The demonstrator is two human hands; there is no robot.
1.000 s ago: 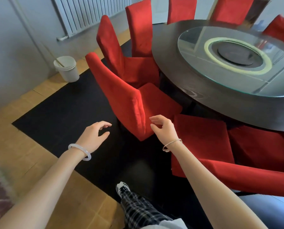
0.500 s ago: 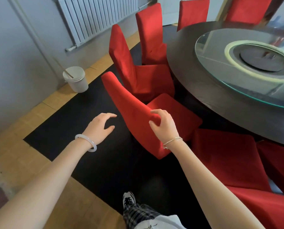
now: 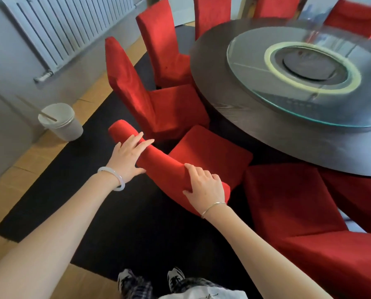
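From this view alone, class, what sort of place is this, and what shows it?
Probably a restaurant's private dining room: a large round table with a glass turntable, ringed by red-covered chairs.

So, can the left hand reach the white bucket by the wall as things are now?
Probably yes. The left hand holds the back of the chair, and only bare rug lies between it and the bucket. But the bucket stands low, so the person would likely need to let go and bend.
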